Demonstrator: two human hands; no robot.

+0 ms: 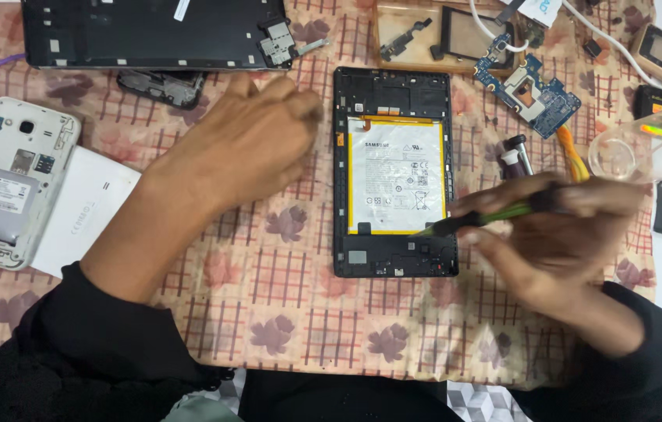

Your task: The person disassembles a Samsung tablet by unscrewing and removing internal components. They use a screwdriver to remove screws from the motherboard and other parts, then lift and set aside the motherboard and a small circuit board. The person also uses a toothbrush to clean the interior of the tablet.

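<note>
An opened tablet (394, 176) lies back-up on the checked cloth, its white battery with a yellow border (397, 177) exposed inside the black frame. My right hand (561, 234) grips a thin tool with a green and black shaft (495, 214); its dark tip rests at the battery's lower right corner. My left hand (249, 144) hovers over the cloth just left of the tablet, fingers loosely curled and holding nothing.
A white phone without its back cover (10, 184) lies at the left on a white box (85, 211). A large black device frame (151, 33) sits at the top. A blue circuit board (530, 87), a clear plastic cup (644, 148) and small parts lie at the right.
</note>
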